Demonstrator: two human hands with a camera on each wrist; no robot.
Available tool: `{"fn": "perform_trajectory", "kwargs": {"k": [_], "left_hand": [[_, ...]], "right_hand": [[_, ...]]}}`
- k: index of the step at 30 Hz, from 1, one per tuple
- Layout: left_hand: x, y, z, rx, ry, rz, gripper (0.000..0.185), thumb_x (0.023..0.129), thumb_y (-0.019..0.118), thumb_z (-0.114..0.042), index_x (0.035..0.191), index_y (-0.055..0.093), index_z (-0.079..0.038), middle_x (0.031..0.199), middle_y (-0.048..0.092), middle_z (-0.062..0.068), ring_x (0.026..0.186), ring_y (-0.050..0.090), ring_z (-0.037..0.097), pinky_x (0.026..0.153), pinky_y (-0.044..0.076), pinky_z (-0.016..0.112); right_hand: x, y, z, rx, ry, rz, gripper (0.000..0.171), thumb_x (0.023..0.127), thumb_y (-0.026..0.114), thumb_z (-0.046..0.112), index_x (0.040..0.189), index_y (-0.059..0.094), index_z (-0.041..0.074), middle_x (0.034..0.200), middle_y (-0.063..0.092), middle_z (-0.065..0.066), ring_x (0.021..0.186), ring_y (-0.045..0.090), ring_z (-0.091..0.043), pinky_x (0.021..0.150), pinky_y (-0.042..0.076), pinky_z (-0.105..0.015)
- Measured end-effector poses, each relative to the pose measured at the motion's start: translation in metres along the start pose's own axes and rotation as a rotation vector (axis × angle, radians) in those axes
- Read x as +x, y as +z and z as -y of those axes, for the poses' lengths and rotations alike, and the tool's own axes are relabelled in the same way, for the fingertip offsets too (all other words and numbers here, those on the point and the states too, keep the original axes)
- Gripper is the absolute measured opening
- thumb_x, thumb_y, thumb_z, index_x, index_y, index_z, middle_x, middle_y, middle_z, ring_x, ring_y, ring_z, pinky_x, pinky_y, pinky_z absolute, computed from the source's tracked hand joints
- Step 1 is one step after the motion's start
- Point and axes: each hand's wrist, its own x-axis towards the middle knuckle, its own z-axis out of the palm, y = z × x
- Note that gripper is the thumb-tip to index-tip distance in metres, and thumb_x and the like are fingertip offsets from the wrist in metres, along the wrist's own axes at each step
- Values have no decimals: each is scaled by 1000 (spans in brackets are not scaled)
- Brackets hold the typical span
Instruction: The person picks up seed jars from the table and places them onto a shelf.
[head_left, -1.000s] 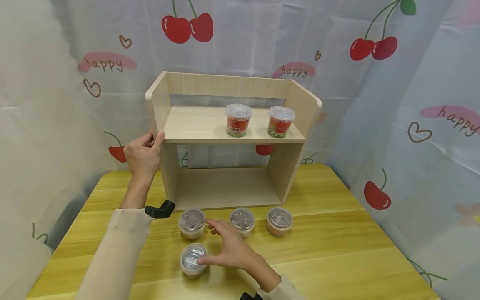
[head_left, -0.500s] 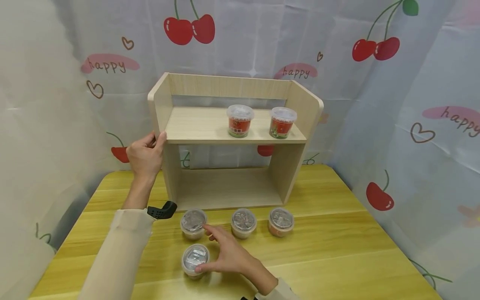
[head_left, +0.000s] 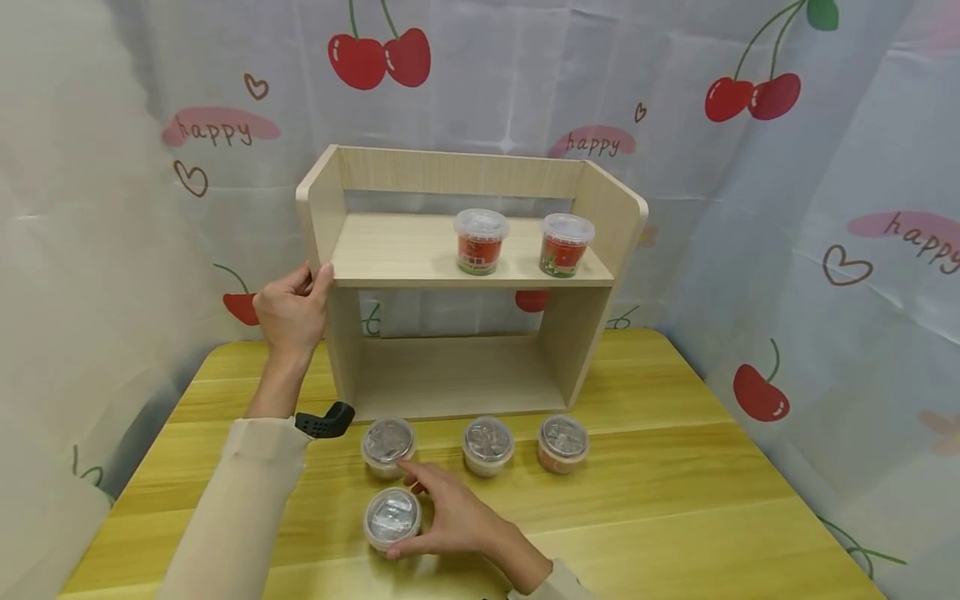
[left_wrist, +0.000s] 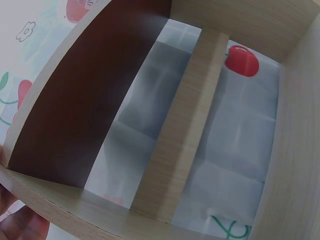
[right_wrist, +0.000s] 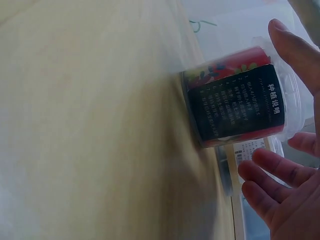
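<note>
My left hand (head_left: 291, 312) grips the left side panel of a pale wooden two-tier shelf (head_left: 397, 246), with the thumb at its front edge. In the left wrist view, fingertips (left_wrist: 25, 225) show at the panel's edge. My right hand (head_left: 461, 517) spreads its thumb and fingers around the nearest lidded plastic cup (head_left: 392, 518), without clearly gripping it. In the right wrist view this cup (right_wrist: 235, 100) has a red wrapper and a black printed label. The thumb is beside its clear lid, with the index finger at the lid's other side; whether they touch is unclear.
Behind the nearest cup, a left cup (head_left: 387, 446), a middle cup (head_left: 487, 446) and a right cup (head_left: 562, 443) line the shelf's front. Two red-labelled cups stand on the upper board, a centre one (head_left: 480, 242) and a right one (head_left: 566, 244). All is on a yellow wooden table (head_left: 660, 500).
My right hand has shifted slightly toward me, bringing its index finger from beside the left back cup to the nearest cup's far side. My left hand keeps its grip on the shelf.
</note>
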Motion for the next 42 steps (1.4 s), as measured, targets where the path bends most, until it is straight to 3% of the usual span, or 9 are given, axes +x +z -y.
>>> {"fn": "perform_trajectory", "kwargs": {"k": [4,12,30,37,42], "left_hand": [[0,1,-1,-2,14,4,36,92,71,-28,115,72,0,103,73,18,83,72,28,65,41,4],[0,2,-1,-13,27,1,35,92,70,-28,114,72,1,102,73,18,81,72,29,64,42,5],[-3,2,-3,-12,8,15,38,93,69,-28,117,70,1,104,72,19,84,72,30,65,42,5],[-2,1,-1,-5,3,7,39,93,69,-30,117,70,1,105,72,18,86,72,31,66,43,4],[-2,0,0,1,7,-5,39,93,69,-30,116,70,1,104,72,19,85,72,31,65,41,4]], "right_hand": [[0,1,-2,-8,-36,8,100,73,85,48,152,35,13,122,59,7,110,54,-4,97,46,-26],[-1,4,-3,-34,-59,16,86,75,85,47,143,48,9,137,57,1,124,52,-10,104,41,-29],[-4,1,-1,35,20,7,82,74,85,46,140,54,9,126,62,7,112,56,-3,96,46,-24],[-3,-9,4,89,9,-3,78,73,86,44,138,55,14,121,63,11,105,58,0,89,49,-21],[-1,-18,8,80,-55,-27,69,75,86,40,133,58,18,116,64,13,101,59,2,86,49,-18]]}}
